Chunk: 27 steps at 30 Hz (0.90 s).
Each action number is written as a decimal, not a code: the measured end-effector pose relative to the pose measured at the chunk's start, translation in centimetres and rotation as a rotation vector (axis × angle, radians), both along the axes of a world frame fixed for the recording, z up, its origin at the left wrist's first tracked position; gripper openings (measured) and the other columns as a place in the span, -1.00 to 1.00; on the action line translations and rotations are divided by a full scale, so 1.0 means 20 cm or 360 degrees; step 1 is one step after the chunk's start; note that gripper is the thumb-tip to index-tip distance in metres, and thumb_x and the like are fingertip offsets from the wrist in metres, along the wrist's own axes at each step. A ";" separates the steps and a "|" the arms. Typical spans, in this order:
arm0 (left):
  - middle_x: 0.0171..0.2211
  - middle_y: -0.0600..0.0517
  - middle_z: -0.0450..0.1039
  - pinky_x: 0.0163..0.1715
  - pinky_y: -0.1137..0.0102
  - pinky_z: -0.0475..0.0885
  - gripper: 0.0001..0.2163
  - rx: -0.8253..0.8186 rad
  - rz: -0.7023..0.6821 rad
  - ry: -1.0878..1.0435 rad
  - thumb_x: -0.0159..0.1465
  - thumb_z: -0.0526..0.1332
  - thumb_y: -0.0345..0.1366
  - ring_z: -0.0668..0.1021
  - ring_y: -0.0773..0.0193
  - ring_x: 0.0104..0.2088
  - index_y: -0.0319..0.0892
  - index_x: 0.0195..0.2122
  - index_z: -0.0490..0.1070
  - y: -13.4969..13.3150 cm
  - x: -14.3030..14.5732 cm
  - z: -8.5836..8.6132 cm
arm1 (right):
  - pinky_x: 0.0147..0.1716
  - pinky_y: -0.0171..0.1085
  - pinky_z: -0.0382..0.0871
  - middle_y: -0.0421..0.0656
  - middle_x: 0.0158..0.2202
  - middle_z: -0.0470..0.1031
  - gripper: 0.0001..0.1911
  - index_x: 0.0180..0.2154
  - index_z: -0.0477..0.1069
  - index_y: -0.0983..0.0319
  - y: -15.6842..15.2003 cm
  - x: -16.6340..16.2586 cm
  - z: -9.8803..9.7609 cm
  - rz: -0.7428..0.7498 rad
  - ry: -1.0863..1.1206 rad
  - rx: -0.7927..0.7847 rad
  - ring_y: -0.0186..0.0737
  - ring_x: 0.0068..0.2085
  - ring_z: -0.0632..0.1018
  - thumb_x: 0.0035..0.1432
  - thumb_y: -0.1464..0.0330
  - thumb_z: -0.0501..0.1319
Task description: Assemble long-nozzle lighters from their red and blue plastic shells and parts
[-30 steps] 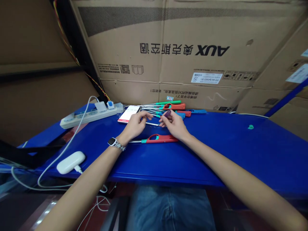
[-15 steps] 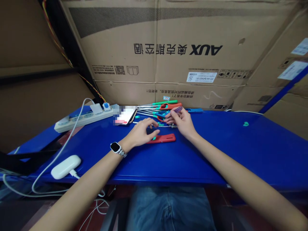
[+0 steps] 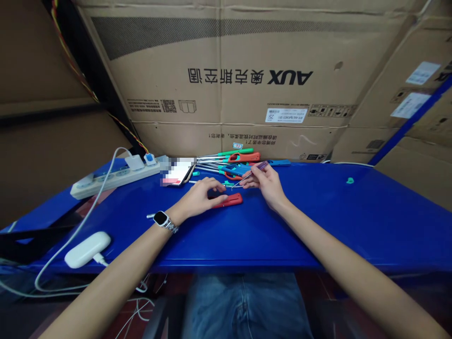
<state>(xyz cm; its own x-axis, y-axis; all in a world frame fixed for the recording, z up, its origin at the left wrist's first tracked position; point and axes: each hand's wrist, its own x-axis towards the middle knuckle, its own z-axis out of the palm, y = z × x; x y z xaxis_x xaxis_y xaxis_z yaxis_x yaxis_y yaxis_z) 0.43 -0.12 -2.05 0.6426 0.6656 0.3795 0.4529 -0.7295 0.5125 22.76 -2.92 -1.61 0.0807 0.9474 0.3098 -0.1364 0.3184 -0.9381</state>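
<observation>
My right hand (image 3: 270,186) grips a thin screwdriver by its purple handle (image 3: 262,165), and the metal shaft slants down to the left. Under my left hand (image 3: 201,197) lies a red long-neck lighter (image 3: 231,200). The thumb rests along the red body while the other fingers curl above it, and the palm hides the middle. A metal tube end (image 3: 150,216) shows left of my wrist. Close to the screwdriver tip are small green and metal parts (image 3: 231,184) on the blue table, partly covered by the fingers.
Behind the hands is a pile of long-neck lighters (image 3: 243,157), with a phone (image 3: 181,170) to its left. A power strip (image 3: 116,178) and a white corded device (image 3: 87,249) lie at left. One small green piece (image 3: 350,180) sits right. Cardboard (image 3: 247,94) stands behind.
The red lighter has shifted a little left under my left hand, and its tube end now shows by the wrist. In my right hand the screwdriver's shaft now points down-left, clearly visible.
</observation>
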 end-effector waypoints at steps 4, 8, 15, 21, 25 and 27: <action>-0.29 0.01 0.58 -0.22 0.29 0.44 -0.79 -0.0143 0.0033 -0.0201 0.25 0.27 -0.13 0.55 0.21 -0.29 -0.15 -0.22 0.53 -0.02 0.05 -0.02 | -0.45 -0.26 0.58 -0.25 -0.41 0.56 -0.55 -0.30 0.22 0.15 -0.02 -0.03 0.00 0.0045 0.0042 0.0004 -0.23 -0.43 0.65 0.05 -0.02 0.32; -0.31 0.03 0.62 -0.25 0.33 0.41 -0.80 -0.0235 0.0092 -0.0235 0.26 0.26 -0.14 0.56 0.23 -0.32 -0.15 -0.28 0.57 -0.02 0.06 -0.03 | -0.44 -0.26 0.58 -0.25 -0.40 0.55 -0.55 -0.30 0.21 0.16 -0.03 -0.04 -0.01 0.0074 0.0065 0.0012 -0.23 -0.43 0.65 0.06 -0.01 0.32; -0.36 0.04 0.60 -0.30 0.37 0.39 -0.82 -0.0171 0.0110 -0.0238 0.25 0.24 -0.19 0.53 0.26 -0.37 -0.17 -0.36 0.54 -0.03 0.06 -0.01 | -0.45 -0.25 0.57 -0.25 -0.41 0.52 -0.56 -0.26 0.19 0.14 -0.04 -0.05 0.01 0.0029 -0.0061 0.0124 -0.24 -0.45 0.63 0.11 -0.02 0.28; -0.34 0.03 0.59 -0.27 0.34 0.38 -0.85 -0.0095 0.0068 -0.0251 0.26 0.23 -0.23 0.53 0.24 -0.33 -0.17 -0.35 0.53 -0.04 0.06 -0.01 | -0.47 -0.24 0.56 -0.28 -0.43 0.49 -0.56 -0.28 0.18 0.13 -0.06 -0.07 0.01 0.0028 -0.0102 0.0186 -0.26 -0.50 0.61 0.11 -0.04 0.27; -0.34 0.03 0.56 -0.28 0.35 0.38 -0.84 -0.0084 0.0044 -0.0258 0.30 0.20 -0.23 0.51 0.25 -0.34 -0.17 -0.33 0.51 -0.06 0.09 -0.02 | -0.53 -0.24 0.54 -0.30 -0.47 0.47 -0.52 -0.27 0.16 0.13 -0.06 -0.07 0.02 0.0044 -0.0085 0.0214 -0.27 -0.56 0.57 0.08 -0.06 0.28; -0.33 0.03 0.55 -0.26 0.35 0.38 -0.84 -0.0084 0.0038 -0.0241 0.31 0.20 -0.21 0.51 0.24 -0.32 -0.16 -0.30 0.51 -0.06 0.10 -0.02 | -0.55 -0.26 0.51 -0.30 -0.47 0.47 -0.54 -0.27 0.17 0.13 -0.06 -0.06 0.03 0.0028 -0.0122 0.0262 -0.28 -0.57 0.56 0.10 -0.04 0.28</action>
